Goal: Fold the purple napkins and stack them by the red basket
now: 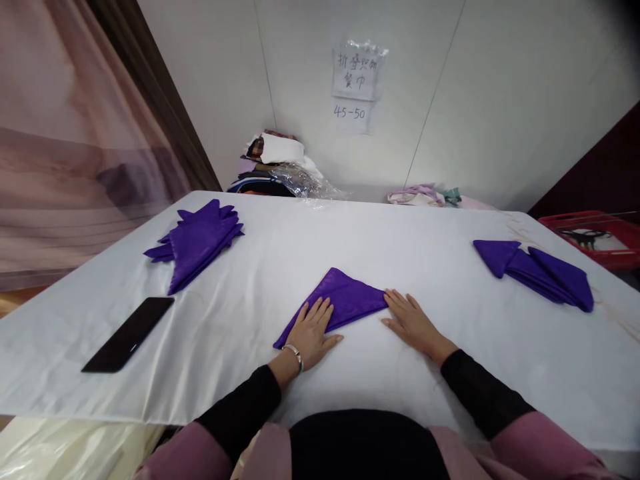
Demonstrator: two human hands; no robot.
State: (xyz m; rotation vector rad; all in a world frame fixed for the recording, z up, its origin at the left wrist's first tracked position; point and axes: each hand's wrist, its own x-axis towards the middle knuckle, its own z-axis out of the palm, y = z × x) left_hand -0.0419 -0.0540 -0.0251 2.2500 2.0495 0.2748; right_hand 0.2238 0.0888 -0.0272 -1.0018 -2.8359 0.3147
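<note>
The folded purple napkin lies on the worktop. The left hand rests on its near-left corner and the right hand touches its right tip, fingers flat, grasping nothing.

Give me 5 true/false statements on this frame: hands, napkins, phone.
1. The left hand rests flat on the folded purple napkin. True.
2. The right hand holds the black phone. False: it lies flat at the napkin's right corner; the phone lies untouched on the table, far left.
3. A stack of purple napkins lies on the table's far left. True.
4. The napkins on the right are red. False: they are purple; the basket beyond them is red.
5. The left wrist wears a bracelet. True.
</note>
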